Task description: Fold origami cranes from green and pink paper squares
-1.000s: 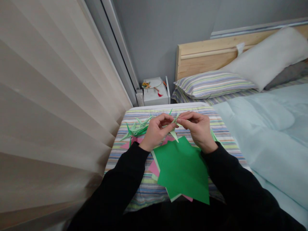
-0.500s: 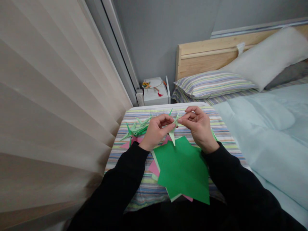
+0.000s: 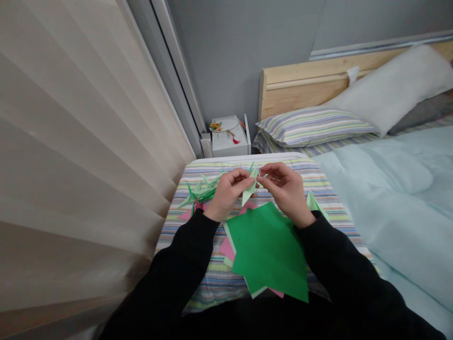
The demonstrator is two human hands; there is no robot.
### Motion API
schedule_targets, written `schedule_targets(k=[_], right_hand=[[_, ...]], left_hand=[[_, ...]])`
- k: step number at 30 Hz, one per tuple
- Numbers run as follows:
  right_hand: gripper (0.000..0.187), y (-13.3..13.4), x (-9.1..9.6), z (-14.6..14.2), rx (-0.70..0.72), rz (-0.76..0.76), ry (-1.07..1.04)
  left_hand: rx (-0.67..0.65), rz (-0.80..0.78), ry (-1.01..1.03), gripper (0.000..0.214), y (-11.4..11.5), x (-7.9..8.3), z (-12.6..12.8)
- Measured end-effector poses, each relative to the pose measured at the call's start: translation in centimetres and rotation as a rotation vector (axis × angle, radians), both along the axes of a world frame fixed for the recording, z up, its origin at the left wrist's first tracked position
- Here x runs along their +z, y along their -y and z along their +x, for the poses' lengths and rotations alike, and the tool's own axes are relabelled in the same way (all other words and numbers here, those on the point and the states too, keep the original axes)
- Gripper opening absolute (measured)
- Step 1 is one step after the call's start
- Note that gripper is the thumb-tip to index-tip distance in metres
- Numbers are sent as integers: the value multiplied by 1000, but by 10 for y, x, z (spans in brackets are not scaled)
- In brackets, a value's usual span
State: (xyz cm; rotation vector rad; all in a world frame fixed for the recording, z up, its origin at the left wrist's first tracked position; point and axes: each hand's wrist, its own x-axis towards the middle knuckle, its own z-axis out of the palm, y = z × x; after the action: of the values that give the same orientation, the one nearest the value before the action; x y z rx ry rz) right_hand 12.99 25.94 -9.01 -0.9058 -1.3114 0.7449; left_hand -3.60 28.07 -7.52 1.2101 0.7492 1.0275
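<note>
A striped cloth (image 3: 208, 278) is covering the tabletop (image 3: 247, 157), with a curtain (image 3: 88, 165) hanging on the left and a bed (image 3: 389, 189) standing on the right. The left hand (image 3: 228, 193) is pinching a pale green folded paper (image 3: 248, 191) above the far edge of the stacked sheets (image 3: 271, 255). The right hand (image 3: 286, 191) is curling its fingers narrowly at the paper's right side; whether they are gripping it is hard to tell. The left hand is partly hiding a green folded pile (image 3: 203, 191).
</note>
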Motion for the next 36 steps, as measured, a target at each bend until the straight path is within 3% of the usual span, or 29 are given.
schedule_targets(k=[9, 19, 24, 30, 36], right_hand=[[7, 0, 0, 0, -106, 22, -7], [14, 1, 5, -1, -83, -3, -52], [18, -2, 3, 1, -170, -45, -178], [20, -3, -4, 0, 78, -144, 77], [20, -8, -10, 1, 39, -114, 122]], left_hand=[[12, 93, -101, 26, -6, -6, -2], [-20, 50, -72, 26, -3, -4, -1], [64, 138, -70, 26, -6, -4, -1], [167, 212, -34, 24, -12, -10, 0], [175, 214, -71, 22, -17, -13, -1]])
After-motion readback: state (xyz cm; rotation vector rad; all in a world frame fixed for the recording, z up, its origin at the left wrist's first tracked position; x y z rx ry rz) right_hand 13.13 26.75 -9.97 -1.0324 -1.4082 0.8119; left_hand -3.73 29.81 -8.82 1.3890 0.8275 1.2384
